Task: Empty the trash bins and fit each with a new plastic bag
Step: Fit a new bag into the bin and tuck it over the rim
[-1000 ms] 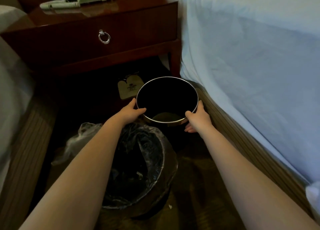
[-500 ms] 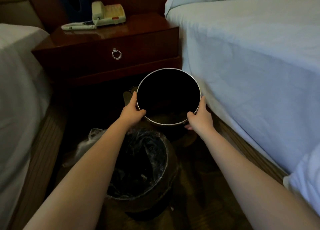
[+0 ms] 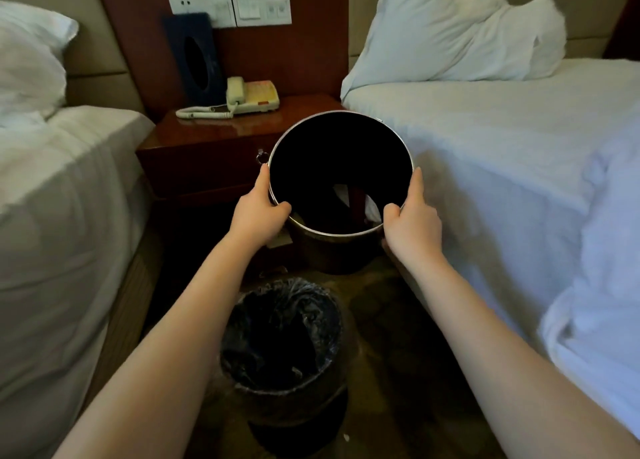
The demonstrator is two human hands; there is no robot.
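Two white beds [image 3: 485,153] sit on each side of the hands. Below the arms stands a round dark bin with a crinkly plastic bag [image 3: 282,337] in it, dark inside. The left hand [image 3: 258,212] and right hand [image 3: 412,221] each grip the shiny rim of a round dark metal bin [image 3: 341,247], tipped toward the person. No bag shows inside. It could slip and bump the brown wooden nightstand [image 3: 207,147] behind it.
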